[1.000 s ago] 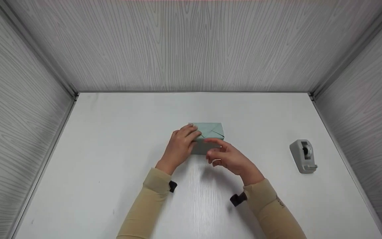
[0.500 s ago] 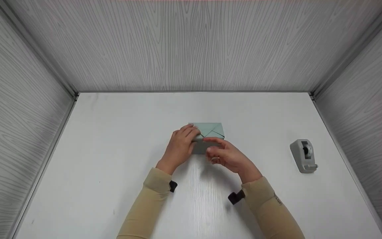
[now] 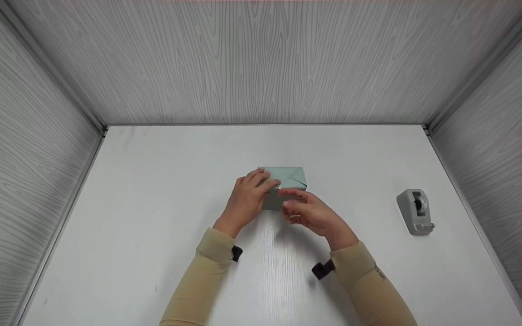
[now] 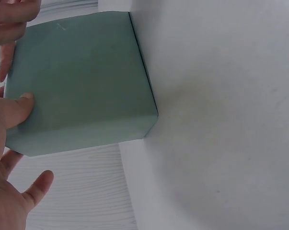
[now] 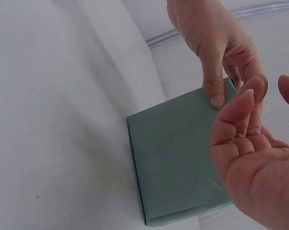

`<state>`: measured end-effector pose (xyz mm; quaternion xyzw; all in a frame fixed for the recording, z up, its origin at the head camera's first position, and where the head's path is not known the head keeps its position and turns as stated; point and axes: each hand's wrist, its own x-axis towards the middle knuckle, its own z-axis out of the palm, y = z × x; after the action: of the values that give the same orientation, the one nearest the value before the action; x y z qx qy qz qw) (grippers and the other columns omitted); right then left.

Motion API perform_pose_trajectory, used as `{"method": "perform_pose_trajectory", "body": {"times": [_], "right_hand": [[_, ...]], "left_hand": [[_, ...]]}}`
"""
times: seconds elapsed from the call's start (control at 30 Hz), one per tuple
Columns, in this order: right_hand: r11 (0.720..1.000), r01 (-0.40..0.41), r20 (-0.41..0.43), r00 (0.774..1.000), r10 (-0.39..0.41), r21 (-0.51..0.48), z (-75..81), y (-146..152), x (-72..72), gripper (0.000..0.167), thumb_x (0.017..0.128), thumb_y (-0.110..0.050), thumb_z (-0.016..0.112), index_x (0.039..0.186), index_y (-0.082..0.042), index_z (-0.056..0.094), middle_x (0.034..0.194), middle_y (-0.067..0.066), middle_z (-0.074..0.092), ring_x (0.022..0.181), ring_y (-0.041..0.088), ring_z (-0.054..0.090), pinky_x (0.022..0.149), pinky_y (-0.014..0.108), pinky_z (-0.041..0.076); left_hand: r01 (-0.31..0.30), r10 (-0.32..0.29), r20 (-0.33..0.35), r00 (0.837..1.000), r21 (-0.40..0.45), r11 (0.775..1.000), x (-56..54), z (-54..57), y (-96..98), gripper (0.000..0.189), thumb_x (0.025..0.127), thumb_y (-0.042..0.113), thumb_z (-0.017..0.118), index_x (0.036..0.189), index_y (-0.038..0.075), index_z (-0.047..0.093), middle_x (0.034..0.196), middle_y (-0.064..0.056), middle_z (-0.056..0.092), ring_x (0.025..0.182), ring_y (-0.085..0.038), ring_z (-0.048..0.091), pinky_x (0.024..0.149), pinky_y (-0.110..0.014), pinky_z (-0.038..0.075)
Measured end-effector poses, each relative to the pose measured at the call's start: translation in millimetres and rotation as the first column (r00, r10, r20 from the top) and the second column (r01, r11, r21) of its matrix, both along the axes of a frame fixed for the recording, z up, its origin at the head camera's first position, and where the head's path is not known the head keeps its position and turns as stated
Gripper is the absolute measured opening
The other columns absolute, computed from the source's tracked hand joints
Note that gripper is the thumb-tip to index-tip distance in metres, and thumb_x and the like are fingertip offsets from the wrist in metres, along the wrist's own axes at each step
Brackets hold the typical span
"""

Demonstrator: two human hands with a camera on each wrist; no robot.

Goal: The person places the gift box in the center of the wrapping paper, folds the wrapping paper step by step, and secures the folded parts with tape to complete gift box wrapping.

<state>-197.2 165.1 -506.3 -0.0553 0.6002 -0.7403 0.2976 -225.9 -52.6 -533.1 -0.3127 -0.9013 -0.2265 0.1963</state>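
Note:
A box wrapped in pale green paper (image 3: 290, 174) stands on the white table, with folded seams crossing its top. My left hand (image 3: 243, 199) grips its left side, thumb on the front face (image 4: 86, 76) and fingers over the top. The left index fingertip lies at the top's front edge, beside a small shiny clear spot (image 3: 279, 187) that looks like tape. Right there my right hand (image 3: 314, 215) reaches in with its index finger along the front top edge. Its other fingers curl loosely, and the thumb stands apart before the box front (image 5: 170, 158).
A grey tape dispenser (image 3: 415, 212) with a roll in it stands on the right part of the white table (image 3: 152, 271). Wood-grain panels (image 3: 261, 63) rise at the back and both sides. Each wrist carries a small black camera.
My left index finger has shifted right along the box's front edge, over part of the fold, and a shiny spot shows there. The right hand has moved slightly left; the box stays put.

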Motion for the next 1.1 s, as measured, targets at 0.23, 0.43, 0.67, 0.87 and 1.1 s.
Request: {"method": "perform_pose_trajectory", "body": {"times": [0.23,0.43,0.67,0.87,1.1], "right_hand": [[0.994,0.095,0.025,0.995,-0.096,0.052,-2.6,-6.5,0.9,0.044,0.099,-0.016,0.060,0.137,0.003,0.051,0.082,0.004,0.061,0.072,0.015,0.059,0.064,0.028,0.048],[0.955,0.245,-0.007,0.969,-0.247,0.166,-6.7,-17.5,-3.4,0.024,0.096,-0.020,0.065,0.111,-0.002,0.069,0.072,0.003,0.060,0.062,0.013,0.056,0.056,0.026,0.045],[0.920,0.323,0.029,0.941,-0.338,0.222,-7.7,-25.0,-8.5,0.017,0.093,-0.018,0.067,0.085,-0.003,0.068,0.064,0.003,0.056,0.054,0.013,0.052,0.051,0.025,0.041],[0.886,0.355,0.013,0.927,-0.376,0.298,-4.3,-29.9,-8.9,0.023,0.093,-0.022,0.068,0.079,-0.004,0.067,0.062,0.002,0.056,0.052,0.012,0.051,0.048,0.024,0.040],[0.878,0.360,0.030,0.921,-0.388,0.314,-0.8,-34.1,-8.1,0.023,0.094,-0.023,0.067,0.081,-0.004,0.066,0.062,0.002,0.056,0.051,0.012,0.051,0.047,0.025,0.040]], "left_hand": [[-0.015,0.015,0.021,1.000,-0.001,1.000,0.4,2.7,0.8,0.037,0.091,0.007,0.070,0.124,0.024,0.068,0.128,-0.003,0.058,0.133,-0.023,0.043,0.094,-0.049,0.044],[-0.019,0.019,0.019,1.000,-0.004,1.000,0.5,1.9,1.3,0.038,0.091,0.006,0.070,0.124,0.023,0.068,0.128,-0.003,0.058,0.134,-0.022,0.042,0.094,-0.049,0.044],[-0.004,0.004,0.017,1.000,0.013,1.000,1.0,1.0,1.0,0.038,0.091,0.005,0.070,0.125,0.023,0.068,0.129,-0.004,0.057,0.134,-0.023,0.042,0.094,-0.048,0.044],[-0.004,0.004,0.007,1.000,0.015,1.000,0.0,1.0,0.9,0.038,0.091,0.003,0.069,0.124,0.023,0.068,0.128,-0.004,0.058,0.133,-0.024,0.043,0.093,-0.049,0.044],[-0.006,0.005,0.003,1.000,0.013,1.000,-0.3,0.8,0.7,0.037,0.091,0.004,0.069,0.123,0.022,0.068,0.127,-0.004,0.058,0.133,-0.024,0.043,0.093,-0.049,0.044]]}}
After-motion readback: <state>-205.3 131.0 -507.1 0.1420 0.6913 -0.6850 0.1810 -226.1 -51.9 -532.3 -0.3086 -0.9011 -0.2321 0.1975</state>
